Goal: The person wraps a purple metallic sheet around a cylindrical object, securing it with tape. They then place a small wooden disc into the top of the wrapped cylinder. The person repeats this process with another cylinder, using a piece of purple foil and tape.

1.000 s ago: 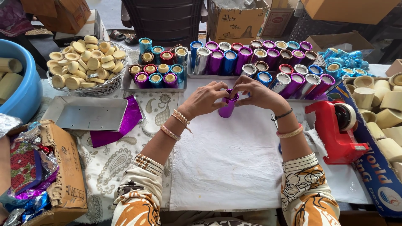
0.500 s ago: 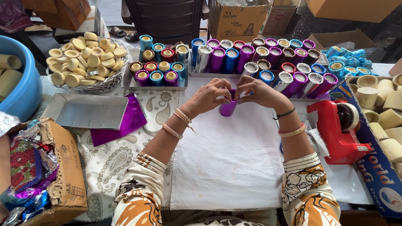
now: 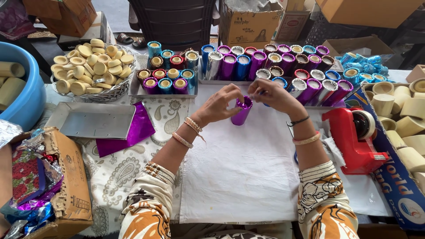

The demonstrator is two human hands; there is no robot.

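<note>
the left hand (image 3: 220,106) is clamped on a purple tube (image 3: 242,111) standing on white paper (image 3: 239,172). the right hand (image 3: 272,94) pinches its foil rim.

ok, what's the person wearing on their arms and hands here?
Both hands are bare, no gloves. The left hand has gold and beaded bangles at the wrist, and more gold bangles at the sleeve cuff. The right hand has a thin black band and a gold bangle at the wrist. The sleeves are orange and cream with a floral print and striped cuffs.
</note>
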